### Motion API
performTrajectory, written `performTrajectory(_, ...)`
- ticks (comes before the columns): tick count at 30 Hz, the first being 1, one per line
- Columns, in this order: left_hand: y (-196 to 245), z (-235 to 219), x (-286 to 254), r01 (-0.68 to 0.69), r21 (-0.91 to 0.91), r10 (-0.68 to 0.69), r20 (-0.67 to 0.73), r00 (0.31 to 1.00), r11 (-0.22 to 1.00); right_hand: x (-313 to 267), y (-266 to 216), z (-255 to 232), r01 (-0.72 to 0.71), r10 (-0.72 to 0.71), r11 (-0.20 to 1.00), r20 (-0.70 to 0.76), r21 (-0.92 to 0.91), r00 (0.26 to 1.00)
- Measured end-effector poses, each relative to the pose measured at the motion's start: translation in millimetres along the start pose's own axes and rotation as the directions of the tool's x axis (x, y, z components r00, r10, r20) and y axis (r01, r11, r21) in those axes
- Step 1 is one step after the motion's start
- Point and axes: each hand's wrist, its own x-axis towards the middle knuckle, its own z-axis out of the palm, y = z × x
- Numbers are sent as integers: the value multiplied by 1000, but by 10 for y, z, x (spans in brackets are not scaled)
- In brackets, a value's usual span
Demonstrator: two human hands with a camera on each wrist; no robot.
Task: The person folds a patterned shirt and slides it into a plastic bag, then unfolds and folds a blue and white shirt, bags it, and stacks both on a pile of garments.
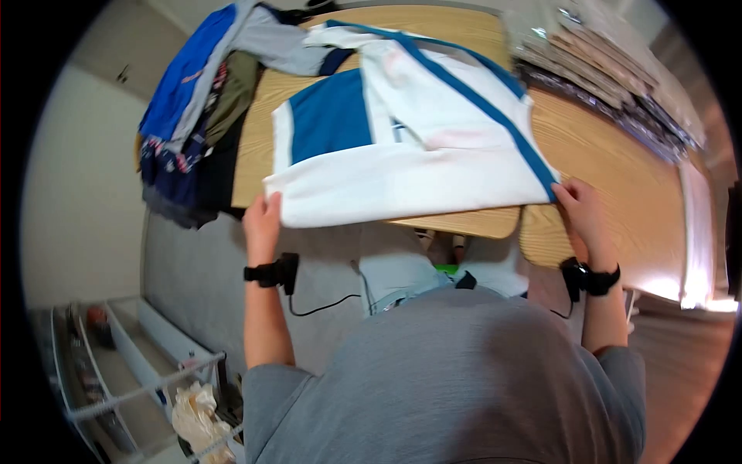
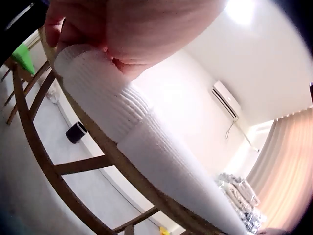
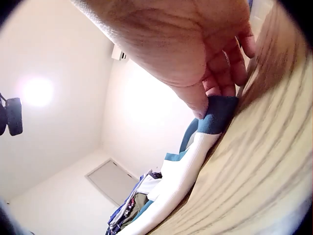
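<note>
A white jacket (image 1: 464, 174) with blue panels and blue trim lies spread over the near part of the wooden table, its near side folded into a long white band. My left hand (image 1: 261, 224) pinches the band's left corner; in the left wrist view, ribbed white knit of the jacket (image 2: 102, 93) runs out from under the fingers. At the right corner my right hand (image 1: 585, 213) pinches the blue trim between thumb and fingers. The right wrist view shows that blue trim (image 3: 217, 115) gripped close over the wood grain.
The wooden table (image 1: 610, 185) extends to the right. Heaped clothes (image 1: 185, 100), blue, grey and olive, hang over its left edge. Plastic-wrapped folded garments (image 1: 603, 69) are stacked at the back right. A white rack (image 1: 131, 371) stands on the floor at lower left.
</note>
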Motion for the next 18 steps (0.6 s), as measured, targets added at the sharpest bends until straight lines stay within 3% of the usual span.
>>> performTrajectory(2, 123, -43, 0, 15, 44, -11, -97, 995, 999, 13, 32, -55, -7, 5, 999, 44, 53, 999)
performTrajectory(3, 139, -64, 25, -62, -37, 55, -153, 987, 997, 29, -52, -169, -133, 125, 988, 109, 72, 986)
performTrajectory(5, 137, -186, 125, -197, -140, 165, -208, 964, 970, 84, 101, -304, -8, 6, 997, 27, 81, 1000)
performTrajectory(6, 197, -269, 187, -250, -161, 215, -205, 955, 955, 93, 101, -380, -31, 31, 997, 3, 71, 1000)
performTrajectory(8, 512, -467, 287, -262, -389, 233, -119, 965, 883, 129, 58, -489, 53, -60, 997, 132, 55, 989)
performTrajectory(9, 730, -587, 333, -279, -391, 280, -54, 958, 877, 169, 57, -489, 41, -48, 998, 124, 53, 991)
performTrajectory(11, 1178, -724, 431, -375, -359, 402, 0, 916, 855, 263, 98, -440, 81, -119, 987, 292, 141, 949)
performTrajectory(12, 1423, -753, 459, -416, -351, 452, 26, 891, 839, 290, 123, -415, 91, -129, 985, 284, 144, 950)
performTrajectory(14, 1801, -707, 548, -463, -324, 500, 40, 865, 825, 347, 135, -345, 48, -101, 985, 337, 164, 936)
performTrajectory(16, 2103, -569, 718, -552, -240, 587, 107, 802, 798, 361, 85, -336, 103, -116, 993, 340, 54, 933)
performTrajectory(18, 2373, -349, 933, -646, -210, 677, 151, 720, 734, 381, 96, -311, 79, -106, 993, 357, 90, 928)
